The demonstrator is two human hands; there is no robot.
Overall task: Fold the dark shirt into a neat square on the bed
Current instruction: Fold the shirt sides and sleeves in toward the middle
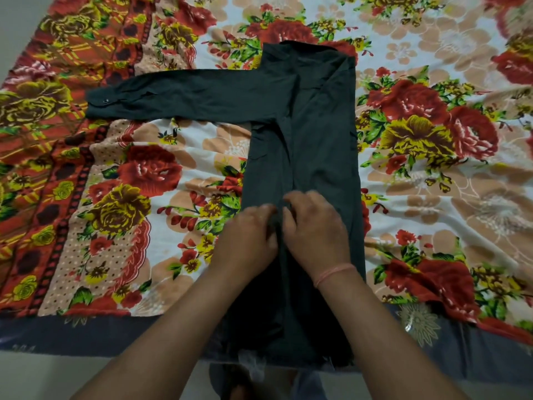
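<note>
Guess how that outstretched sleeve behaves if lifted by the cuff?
Likely floppy: the sleeve lies flat and creased on the bedsheet, so it should drape and sag. Probably light, thin cloth. It may drag the dark shirt body unless the hands pin it.

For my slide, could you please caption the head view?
Both hands, left and right, press the dark shirt on a floral bedsheet, one sleeve still outstretched.

Soft, even indoor light, faint shadows, slight blur overall, and wide-angle bending at the edges.
</note>
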